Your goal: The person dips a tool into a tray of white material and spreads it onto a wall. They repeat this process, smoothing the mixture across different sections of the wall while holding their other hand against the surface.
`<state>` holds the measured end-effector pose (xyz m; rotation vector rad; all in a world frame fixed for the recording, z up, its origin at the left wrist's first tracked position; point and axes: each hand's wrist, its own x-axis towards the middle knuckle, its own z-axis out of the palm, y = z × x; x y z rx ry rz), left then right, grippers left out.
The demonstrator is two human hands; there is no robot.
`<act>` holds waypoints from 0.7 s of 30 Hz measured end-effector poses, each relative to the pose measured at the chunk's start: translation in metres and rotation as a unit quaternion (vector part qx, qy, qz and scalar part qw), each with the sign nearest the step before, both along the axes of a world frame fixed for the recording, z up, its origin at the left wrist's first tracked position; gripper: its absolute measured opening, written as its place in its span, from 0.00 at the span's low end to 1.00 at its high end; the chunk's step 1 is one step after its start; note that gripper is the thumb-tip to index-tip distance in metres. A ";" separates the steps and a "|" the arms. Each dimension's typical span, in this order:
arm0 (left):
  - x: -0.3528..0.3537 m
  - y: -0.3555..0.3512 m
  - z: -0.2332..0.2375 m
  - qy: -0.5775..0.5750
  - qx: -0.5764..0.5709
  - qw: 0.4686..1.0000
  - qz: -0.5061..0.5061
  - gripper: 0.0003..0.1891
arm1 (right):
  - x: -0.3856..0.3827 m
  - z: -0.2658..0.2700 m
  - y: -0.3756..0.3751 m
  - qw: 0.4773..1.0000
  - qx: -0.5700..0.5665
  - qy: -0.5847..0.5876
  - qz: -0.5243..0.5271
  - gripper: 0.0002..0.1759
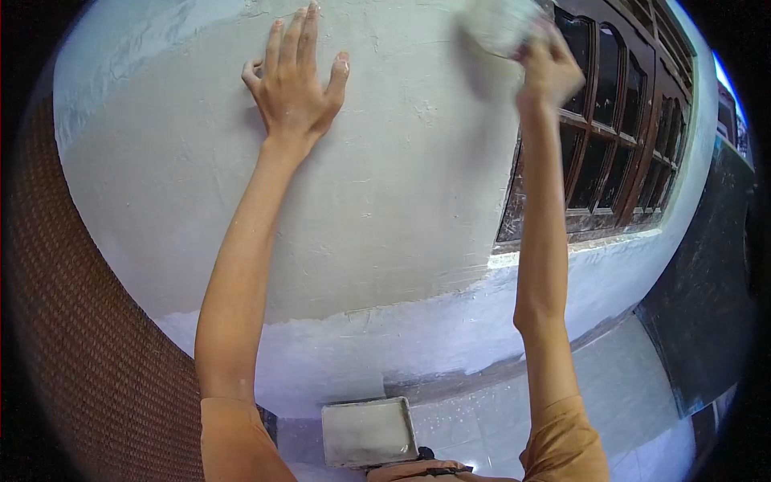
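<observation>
My left hand (295, 84) is raised against the plastered wall (385, 185), its fingers spread and holding nothing. Higher up on the right, my right hand (549, 68) is closed on a pale, flat object (502, 28) at the wall surface, beside the window frame. Motion blurs that object and the fingertips, so its exact kind cannot be made out. Grey, slightly rough plaster covers the wall around both hands, with a ragged lower edge above a whiter band.
A dark wooden window (614, 132) with several panes is right of my right hand. A brown woven surface (88, 297) stands at the left. Below, a rectangular tray (368, 434) rests near my body above the tiled floor (498, 418). A dark panel (699, 281) leans at the right.
</observation>
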<state>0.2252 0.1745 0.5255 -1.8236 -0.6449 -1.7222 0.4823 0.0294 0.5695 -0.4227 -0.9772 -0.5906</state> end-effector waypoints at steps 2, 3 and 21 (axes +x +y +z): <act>-0.001 0.010 0.000 -0.021 0.053 0.998 0.011 0.36 | -0.035 0.008 0.035 0.995 -0.087 -0.021 0.050 0.17; -0.001 0.011 0.001 -0.043 0.106 0.993 0.024 0.35 | -0.062 0.010 0.044 0.986 -0.147 -0.004 0.074 0.16; -0.004 0.013 0.001 -0.021 0.093 0.995 0.008 0.36 | 0.005 0.000 -0.018 0.995 -0.027 0.093 -0.030 0.14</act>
